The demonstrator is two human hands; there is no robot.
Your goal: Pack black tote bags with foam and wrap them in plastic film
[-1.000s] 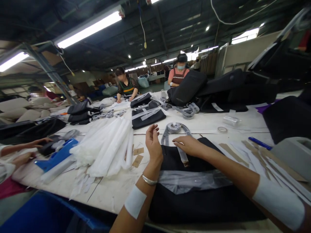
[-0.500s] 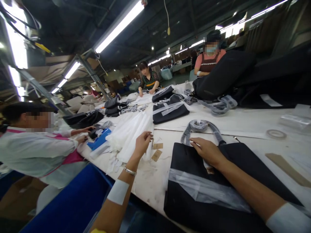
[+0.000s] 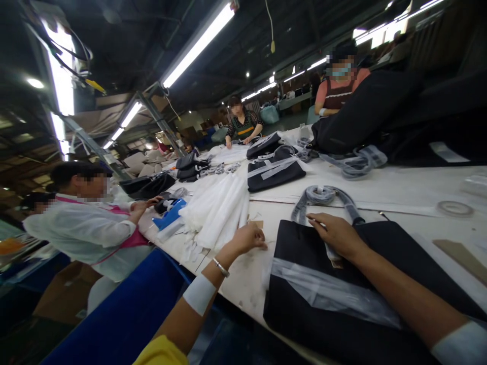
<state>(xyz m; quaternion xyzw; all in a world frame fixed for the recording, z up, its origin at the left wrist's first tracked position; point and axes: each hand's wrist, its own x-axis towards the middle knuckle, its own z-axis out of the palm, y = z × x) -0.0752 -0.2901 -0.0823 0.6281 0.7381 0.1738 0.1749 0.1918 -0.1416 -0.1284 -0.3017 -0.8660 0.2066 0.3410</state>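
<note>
My right hand [image 3: 338,234] rests over the top of a black bag [image 3: 292,299], its fingers stretched toward the base of the bag's handle [image 3: 347,201]. The thumb is apart from the fingers, and no held thing shows in them. Grey wrapping covers the handle, coiled above the bag. Clear plastic film [image 3: 323,289] bands the bag's front, and a small tag [image 3: 336,262] sticks out below my palm. Left of the bag, my left hand [image 3: 247,238] is over the table, fingers loosely bent and apart. A brown card [image 3: 257,223] shows just behind it.
White plastic sleeves [image 3: 218,210] lie left of centre beside a blue tape dispenser [image 3: 169,215]. Another black bag [image 3: 277,175] lies farther back. At right are a tape roll [image 3: 454,208] and a brown strip [image 3: 460,258]. A co-worker [image 3: 87,223] sits at left; others work across the table.
My left hand has moved right and lower, toward the bag, and now covers one of the brown cards. My right hand stays over the bag. The view has shifted slightly left.
</note>
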